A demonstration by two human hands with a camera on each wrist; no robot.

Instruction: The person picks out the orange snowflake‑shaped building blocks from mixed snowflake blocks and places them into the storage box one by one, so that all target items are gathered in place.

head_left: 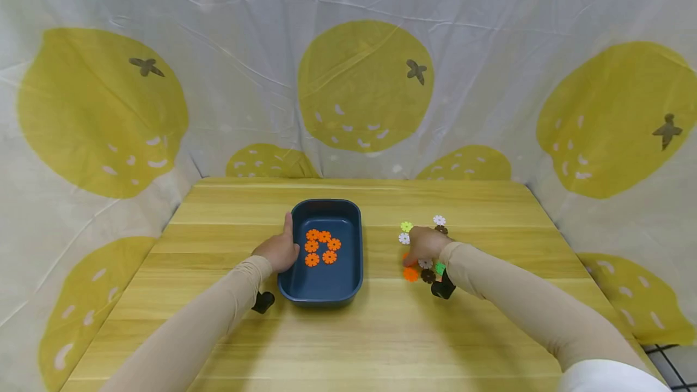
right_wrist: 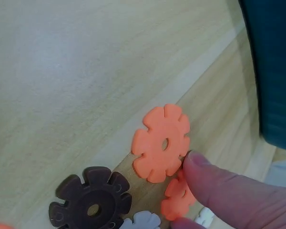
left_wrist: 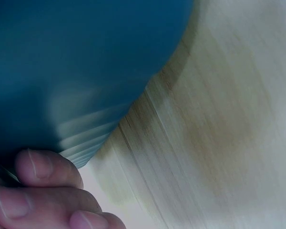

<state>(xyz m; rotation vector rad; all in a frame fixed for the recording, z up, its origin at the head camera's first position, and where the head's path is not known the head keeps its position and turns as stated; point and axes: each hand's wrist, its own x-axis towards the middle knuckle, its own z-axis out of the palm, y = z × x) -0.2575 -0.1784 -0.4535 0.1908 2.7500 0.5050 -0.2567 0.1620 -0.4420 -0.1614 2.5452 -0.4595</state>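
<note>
A dark blue rectangular tray (head_left: 321,295) stands left of centre on the table, with several orange flower-shaped discs (head_left: 311,260) lying inside. My left hand (head_left: 279,251) grips its left side, thumb over the rim and index finger along it; in the left wrist view, curled fingers (left_wrist: 50,164) rest by the outer wall. To the right, my right hand (head_left: 427,243) is low over a loose group of discs. There it pinches an orange disc (right_wrist: 177,198) between thumb and fingertip, tilted, partly behind another orange disc (right_wrist: 152,152) lying on the table.
Around the right hand lie a yellow-green disc (head_left: 406,227), white discs (head_left: 404,238), a green disc (head_left: 440,267) and dark brown discs (right_wrist: 81,200). The wooden table (head_left: 348,349) ends at a lemon-print curtain (head_left: 359,11) behind and on both sides.
</note>
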